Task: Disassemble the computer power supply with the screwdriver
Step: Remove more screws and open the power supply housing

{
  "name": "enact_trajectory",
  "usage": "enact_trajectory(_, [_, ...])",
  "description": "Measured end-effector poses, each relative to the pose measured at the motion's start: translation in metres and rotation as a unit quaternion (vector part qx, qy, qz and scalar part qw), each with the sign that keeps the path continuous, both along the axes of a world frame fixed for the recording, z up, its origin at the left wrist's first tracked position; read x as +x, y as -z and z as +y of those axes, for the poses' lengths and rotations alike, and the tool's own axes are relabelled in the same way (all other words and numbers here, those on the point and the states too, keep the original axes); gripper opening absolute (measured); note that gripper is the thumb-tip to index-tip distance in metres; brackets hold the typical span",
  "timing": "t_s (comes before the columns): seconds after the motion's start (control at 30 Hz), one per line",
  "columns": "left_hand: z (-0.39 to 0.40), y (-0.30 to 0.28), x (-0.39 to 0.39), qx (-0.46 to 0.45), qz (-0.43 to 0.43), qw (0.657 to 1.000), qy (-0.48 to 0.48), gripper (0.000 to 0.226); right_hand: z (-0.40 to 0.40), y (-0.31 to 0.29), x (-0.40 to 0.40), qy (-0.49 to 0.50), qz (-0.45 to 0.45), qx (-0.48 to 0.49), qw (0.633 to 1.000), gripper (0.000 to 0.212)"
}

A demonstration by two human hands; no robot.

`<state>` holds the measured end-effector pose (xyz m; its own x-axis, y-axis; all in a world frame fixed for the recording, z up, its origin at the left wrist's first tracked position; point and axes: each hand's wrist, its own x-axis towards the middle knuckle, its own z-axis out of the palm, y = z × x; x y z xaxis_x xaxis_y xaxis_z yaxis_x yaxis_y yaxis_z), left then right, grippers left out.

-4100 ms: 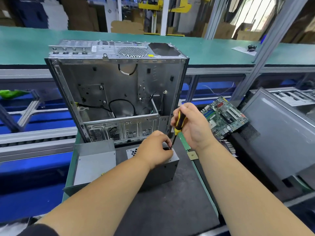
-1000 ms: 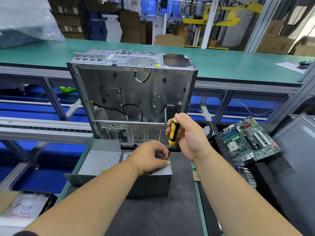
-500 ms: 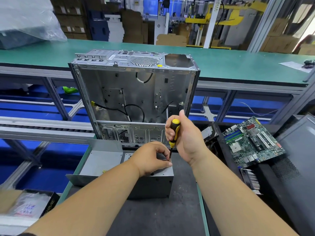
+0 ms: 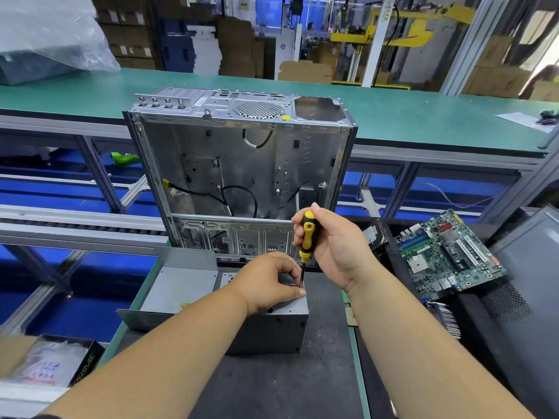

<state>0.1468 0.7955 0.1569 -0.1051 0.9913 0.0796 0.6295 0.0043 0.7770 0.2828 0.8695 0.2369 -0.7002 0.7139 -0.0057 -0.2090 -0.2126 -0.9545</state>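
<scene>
A grey metal power supply (image 4: 272,331) sits on the dark mat in front of me. My left hand (image 4: 269,282) rests on its top right corner, fingers curled, with fingertips pinched beside the screwdriver's shaft. My right hand (image 4: 329,246) grips the yellow-and-black handle of the screwdriver (image 4: 307,237), held upright. Its thin shaft runs down to the top edge of the power supply, and the tip is hidden behind my left fingers.
An open, empty computer case (image 4: 242,164) stands upright just behind the power supply. A loose grey metal cover (image 4: 178,285) lies to the left. A green motherboard (image 4: 447,252) lies at the right beside a dark case panel (image 4: 529,285). A box (image 4: 45,364) sits at the lower left.
My head has turned a little, so the scene has shifted in view. Both hands stay on the power supply's top right corner with the screwdriver upright.
</scene>
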Motion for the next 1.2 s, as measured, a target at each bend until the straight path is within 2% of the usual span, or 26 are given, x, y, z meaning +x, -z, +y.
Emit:
enact_trajectory(0.17, [0.000, -0.001, 0.000, -0.002, 0.000, 1.000, -0.004, 0.019, -0.003, 0.003, -0.006, -0.015, 0.029, -0.023, 0.999, 0.050])
enact_trajectory(0.33, [0.000, 0.000, 0.001, 0.000, -0.015, 1.000, -0.004, 0.018, -0.001, 0.006, -0.004, 0.007, 0.035, 0.002, 0.999, 0.021])
enact_trajectory(0.53, [0.000, 0.000, 0.001, 0.001, -0.019, 1.000, -0.012, 0.021, 0.005, 0.007, 0.001, 0.035, 0.038, 0.007, 0.999, 0.019])
enact_trajectory(0.63, [0.000, -0.001, 0.001, -0.002, -0.010, 1.000, -0.012, 0.021, 0.005, 0.005, 0.000, 0.056, 0.031, 0.019, 0.998, 0.029])
enact_trajectory(0.83, [-0.001, -0.002, 0.001, -0.010, -0.005, 1.000, -0.021, 0.019, -0.002, 0.003, -0.006, 0.033, 0.039, -0.030, 0.998, 0.049])
enact_trajectory(1.0, [-0.002, -0.002, 0.002, -0.012, -0.008, 1.000, -0.024, 0.020, -0.004, 0.005, -0.007, 0.033, 0.009, 0.029, 0.999, 0.020])
enact_trajectory(1.2, [-0.003, -0.003, 0.002, -0.014, -0.007, 1.000, -0.026, 0.020, 0.001, 0.005, -0.003, 0.028, 0.020, 0.033, 0.999, 0.020])
